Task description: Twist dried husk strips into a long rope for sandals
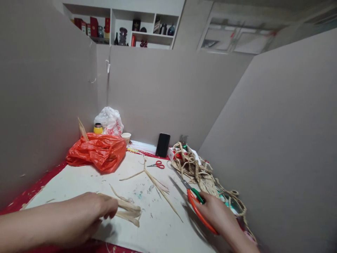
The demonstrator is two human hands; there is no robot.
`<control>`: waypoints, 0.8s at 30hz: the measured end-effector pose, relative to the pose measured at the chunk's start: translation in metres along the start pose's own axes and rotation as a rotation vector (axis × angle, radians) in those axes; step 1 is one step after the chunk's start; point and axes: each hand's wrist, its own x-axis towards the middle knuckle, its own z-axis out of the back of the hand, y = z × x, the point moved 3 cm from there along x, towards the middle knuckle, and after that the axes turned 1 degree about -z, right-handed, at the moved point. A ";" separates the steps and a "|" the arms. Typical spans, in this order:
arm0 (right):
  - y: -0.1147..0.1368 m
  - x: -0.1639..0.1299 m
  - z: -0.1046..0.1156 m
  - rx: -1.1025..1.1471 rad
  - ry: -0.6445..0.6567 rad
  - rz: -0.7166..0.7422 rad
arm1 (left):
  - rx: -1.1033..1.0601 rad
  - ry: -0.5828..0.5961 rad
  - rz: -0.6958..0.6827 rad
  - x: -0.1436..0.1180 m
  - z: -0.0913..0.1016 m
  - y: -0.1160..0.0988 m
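My left hand (pixel 89 214) is closed on pale, flat dried plant strips (pixel 130 207), whose ends stick out to the right, low over the white work sheet (pixel 171 235). In my right hand (pixel 218 212) is a large pair of scissors (pixel 196 205) with orange and green handles, its blades pointing up and away to the left. Between the hands, a tied piece of dried strips (pixel 150 175) with several spread tails lies on the sheet. Small red-handled scissors (pixel 159 164) lie just beyond it.
At the back left are a red plastic bag (pixel 101 151), a white plastic bag (pixel 109 119), a yellow jar (pixel 98 129) and a paper cup (pixel 126 137). A black phone (pixel 163 144) leans at the back. Braided cord (pixel 202 175) is heaped on the right. Grey partitions (pixel 158 88) enclose the table.
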 end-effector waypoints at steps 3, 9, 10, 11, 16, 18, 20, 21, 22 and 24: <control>-0.003 -0.001 0.003 -0.083 0.065 -0.017 | 0.140 0.144 -0.134 0.046 -0.008 -0.024; -0.014 -0.001 0.014 -0.153 0.148 -0.059 | 0.333 0.176 -0.297 0.101 -0.045 -0.007; -0.016 -0.001 0.016 -0.161 0.157 -0.062 | 0.359 0.176 -0.297 0.107 -0.050 -0.002; -0.019 -0.001 0.018 -0.170 0.163 -0.065 | 0.380 0.176 -0.293 0.113 -0.054 0.002; -0.032 0.002 0.019 -0.217 0.209 -0.097 | 0.351 0.276 -0.286 0.122 -0.061 0.012; -0.037 0.004 0.016 -0.223 0.237 -0.105 | 0.275 0.292 -0.282 0.121 -0.056 0.008; -0.042 0.005 0.012 -0.210 0.252 -0.112 | 0.137 0.264 -0.233 0.121 -0.048 0.001; -0.044 0.006 0.011 -0.199 0.254 -0.113 | 0.032 0.259 -0.194 0.123 -0.045 -0.002; -0.045 0.006 0.010 -0.190 0.253 -0.113 | -0.102 0.258 -0.154 0.125 -0.041 -0.005; -0.046 0.006 0.011 -0.181 0.230 -0.113 | -0.429 0.276 -0.088 0.132 -0.037 -0.010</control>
